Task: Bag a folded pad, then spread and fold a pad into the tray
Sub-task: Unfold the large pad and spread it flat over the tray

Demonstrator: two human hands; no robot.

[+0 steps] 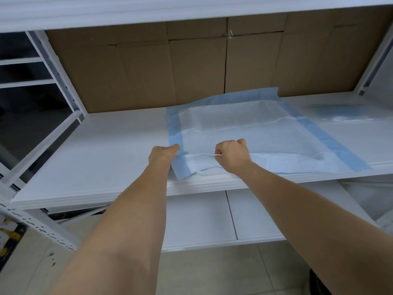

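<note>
The blue-bordered pad point(244, 128) lies spread on the white shelf point(95, 150) beyond both hands: left hand point(162, 155) grips its near-left corner, right hand point(231, 155) pinches a raised fold.

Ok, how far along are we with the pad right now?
Looks done: a bagged pad appears to lie far right on the shelf, though blurred. In hand: the pad lies spread; left hand and right hand pinch its near edge. Left: folding and traying; no tray is visible.
</note>
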